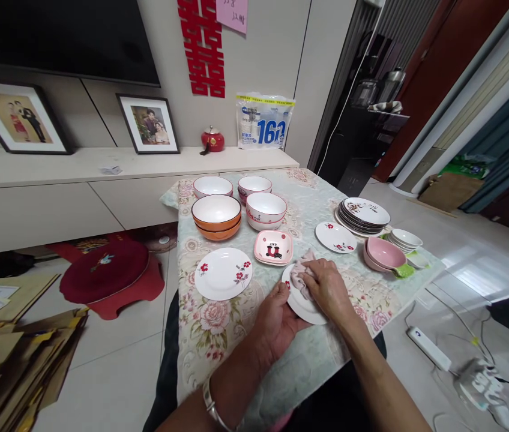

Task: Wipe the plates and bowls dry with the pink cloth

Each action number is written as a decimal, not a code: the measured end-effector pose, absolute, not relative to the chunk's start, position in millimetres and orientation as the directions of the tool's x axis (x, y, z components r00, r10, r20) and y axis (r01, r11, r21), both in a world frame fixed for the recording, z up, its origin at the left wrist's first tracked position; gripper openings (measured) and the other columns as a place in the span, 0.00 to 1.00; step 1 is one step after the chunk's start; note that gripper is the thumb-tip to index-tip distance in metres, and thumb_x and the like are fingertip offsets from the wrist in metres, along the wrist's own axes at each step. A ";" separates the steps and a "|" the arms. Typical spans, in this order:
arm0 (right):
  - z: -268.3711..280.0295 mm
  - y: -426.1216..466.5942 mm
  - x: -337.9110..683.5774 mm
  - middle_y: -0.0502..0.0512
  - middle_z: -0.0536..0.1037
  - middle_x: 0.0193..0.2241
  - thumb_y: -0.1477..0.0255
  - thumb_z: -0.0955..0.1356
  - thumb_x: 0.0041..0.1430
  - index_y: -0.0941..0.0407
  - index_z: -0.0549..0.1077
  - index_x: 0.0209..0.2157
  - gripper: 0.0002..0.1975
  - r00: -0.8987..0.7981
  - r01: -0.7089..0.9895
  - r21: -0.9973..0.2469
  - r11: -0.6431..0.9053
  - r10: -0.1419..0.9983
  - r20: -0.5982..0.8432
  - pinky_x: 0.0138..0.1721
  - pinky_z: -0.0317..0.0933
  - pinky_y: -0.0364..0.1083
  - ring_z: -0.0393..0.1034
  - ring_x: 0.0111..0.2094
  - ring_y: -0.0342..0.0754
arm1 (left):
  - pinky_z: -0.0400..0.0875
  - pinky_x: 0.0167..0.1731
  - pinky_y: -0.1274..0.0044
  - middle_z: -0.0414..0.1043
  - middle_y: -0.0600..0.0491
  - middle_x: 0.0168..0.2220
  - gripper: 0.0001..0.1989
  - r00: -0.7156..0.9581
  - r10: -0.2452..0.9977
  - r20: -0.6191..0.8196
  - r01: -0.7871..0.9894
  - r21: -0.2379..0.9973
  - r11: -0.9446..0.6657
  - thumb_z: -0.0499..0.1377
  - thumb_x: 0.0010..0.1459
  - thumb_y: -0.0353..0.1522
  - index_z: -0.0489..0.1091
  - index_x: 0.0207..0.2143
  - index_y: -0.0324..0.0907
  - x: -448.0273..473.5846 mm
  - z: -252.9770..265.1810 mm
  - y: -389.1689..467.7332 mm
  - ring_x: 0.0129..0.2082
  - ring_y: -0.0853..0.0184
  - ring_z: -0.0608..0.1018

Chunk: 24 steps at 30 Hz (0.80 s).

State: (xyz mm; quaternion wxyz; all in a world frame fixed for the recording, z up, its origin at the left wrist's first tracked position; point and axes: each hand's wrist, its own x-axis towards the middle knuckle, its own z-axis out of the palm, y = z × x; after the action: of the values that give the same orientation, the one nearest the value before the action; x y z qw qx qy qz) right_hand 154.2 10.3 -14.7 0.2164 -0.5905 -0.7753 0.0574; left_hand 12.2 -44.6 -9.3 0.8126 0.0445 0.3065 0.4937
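A white plate [305,308] with a red flower near its rim is tilted over the near part of the table. My left hand [277,324] grips its left edge, thumb on top and fingers beneath. Bunched in my right hand [327,287] is a pale pinkish cloth [302,273], pressed on the plate's upper face. To the left lies a flowered white plate [222,274], and another flowered plate [335,237] sits beyond my right hand. A pink square cat dish [273,248] stands just past the held plate.
Orange bowls [216,219] and red-rimmed white bowls [266,211] stand at the table's far left. Stacked plates [365,213], pink bowls [385,253] and small white bowls [405,239] line the right side. A red stool [105,270] is left of the flowered tablecloth [218,354].
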 end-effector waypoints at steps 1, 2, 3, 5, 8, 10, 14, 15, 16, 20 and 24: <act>-14.3 9.3 157.9 0.62 0.76 0.39 0.71 0.67 0.64 0.58 0.77 0.48 0.13 -0.186 0.907 -0.323 0.269 0.946 0.267 0.43 0.60 0.50 0.67 0.42 0.56 | 0.73 0.48 0.57 0.76 0.43 0.49 0.16 0.324 0.831 -0.452 -0.772 0.382 0.508 0.50 0.68 0.36 0.64 0.54 0.40 12.0 -9.2 -44.4 0.42 0.59 0.80; -13.5 7.6 161.8 0.62 0.75 0.38 0.71 0.66 0.64 0.59 0.77 0.48 0.13 -0.159 0.923 -0.302 0.238 0.952 0.263 0.43 0.59 0.50 0.66 0.42 0.56 | 0.73 0.48 0.57 0.76 0.44 0.49 0.15 0.323 0.834 -0.448 -0.770 0.388 0.506 0.50 0.68 0.36 0.65 0.54 0.40 12.0 -9.2 -44.2 0.42 0.59 0.80; -12.3 5.2 165.3 0.63 0.75 0.38 0.71 0.66 0.64 0.59 0.77 0.47 0.13 -0.133 0.939 -0.277 0.204 0.958 0.256 0.42 0.59 0.49 0.67 0.42 0.56 | 0.73 0.48 0.57 0.76 0.44 0.49 0.15 0.321 0.836 -0.446 -0.768 0.393 0.505 0.50 0.68 0.36 0.65 0.53 0.41 12.0 -9.2 -44.1 0.42 0.59 0.80; -9.4 -0.5 169.8 0.63 0.74 0.36 0.71 0.65 0.65 0.60 0.77 0.46 0.13 -0.089 0.966 -0.217 0.142 0.968 0.236 0.40 0.59 0.49 0.67 0.41 0.56 | 0.73 0.48 0.57 0.77 0.45 0.49 0.14 0.314 0.839 -0.443 -0.767 0.403 0.500 0.49 0.68 0.36 0.65 0.52 0.41 12.4 -9.5 -44.5 0.43 0.58 0.80; -6.3 -10.0 167.8 0.64 0.74 0.35 0.72 0.65 0.64 0.61 0.77 0.42 0.11 -0.048 0.987 -0.139 0.079 0.974 0.219 0.38 0.59 0.49 0.68 0.39 0.57 | 0.74 0.47 0.58 0.76 0.46 0.50 0.14 0.310 0.847 -0.432 -0.766 0.414 0.492 0.50 0.68 0.35 0.66 0.52 0.41 13.0 -10.2 -45.9 0.43 0.59 0.80; -6.3 -16.9 162.1 0.64 0.74 0.35 0.73 0.64 0.64 0.61 0.77 0.40 0.10 -0.050 0.983 -0.164 0.087 0.975 0.218 0.37 0.59 0.49 0.69 0.38 0.57 | 0.75 0.47 0.60 0.76 0.45 0.51 0.14 0.314 0.855 -0.412 -0.771 0.414 0.483 0.50 0.68 0.35 0.66 0.53 0.42 13.1 -10.6 -46.8 0.43 0.59 0.80; -7.3 -32.3 156.8 0.60 0.75 0.37 0.73 0.64 0.64 0.58 0.76 0.46 0.12 -0.218 0.860 -0.419 0.291 0.952 0.214 0.40 0.62 0.48 0.70 0.40 0.54 | 0.75 0.44 0.64 0.77 0.45 0.46 0.15 0.319 0.876 -0.361 -0.799 0.396 0.453 0.51 0.67 0.34 0.66 0.54 0.42 12.5 -10.4 -48.4 0.38 0.63 0.80; -6.8 -35.9 158.9 0.59 0.75 0.37 0.72 0.64 0.64 0.56 0.76 0.46 0.12 -0.269 0.811 -0.478 0.336 0.941 0.206 0.41 0.62 0.48 0.70 0.41 0.53 | 0.75 0.44 0.64 0.77 0.45 0.45 0.15 0.318 0.882 -0.348 -0.801 0.398 0.446 0.51 0.67 0.34 0.66 0.54 0.41 12.4 -10.2 -48.8 0.36 0.64 0.79; -5.8 -39.1 162.6 0.58 0.75 0.37 0.71 0.64 0.64 0.55 0.76 0.46 0.12 -0.311 0.768 -0.527 0.364 0.931 0.190 0.41 0.63 0.47 0.70 0.41 0.52 | 0.76 0.43 0.65 0.77 0.45 0.45 0.15 0.318 0.887 -0.335 -0.801 0.406 0.441 0.51 0.67 0.34 0.67 0.54 0.41 12.5 -9.9 -49.1 0.35 0.64 0.79; -3.4 -44.9 185.5 0.56 0.76 0.37 0.70 0.65 0.63 0.53 0.78 0.44 0.11 -0.347 0.727 -0.593 0.346 0.930 0.118 0.43 0.63 0.48 0.70 0.42 0.52 | 0.76 0.43 0.62 0.77 0.42 0.48 0.19 0.301 0.891 -0.341 -0.784 0.444 0.434 0.52 0.66 0.33 0.64 0.58 0.41 14.0 -8.5 -49.8 0.39 0.59 0.80; -9.9 -40.2 200.7 0.58 0.75 0.37 0.70 0.65 0.61 0.55 0.78 0.45 0.13 -0.188 0.805 -0.530 0.268 0.961 0.201 0.44 0.64 0.51 0.70 0.42 0.54 | 0.76 0.45 0.60 0.74 0.41 0.53 0.21 0.252 0.891 -0.377 -0.771 0.478 0.420 0.52 0.66 0.34 0.62 0.60 0.42 14.1 -6.4 -48.9 0.44 0.56 0.79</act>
State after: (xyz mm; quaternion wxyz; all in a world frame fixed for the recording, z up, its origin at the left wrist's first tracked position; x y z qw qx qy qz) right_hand 200.7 -40.2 -9.9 0.2529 -0.5846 -0.7552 0.1549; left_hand 14.1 -48.9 -6.4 0.7852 0.0983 0.3061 0.5292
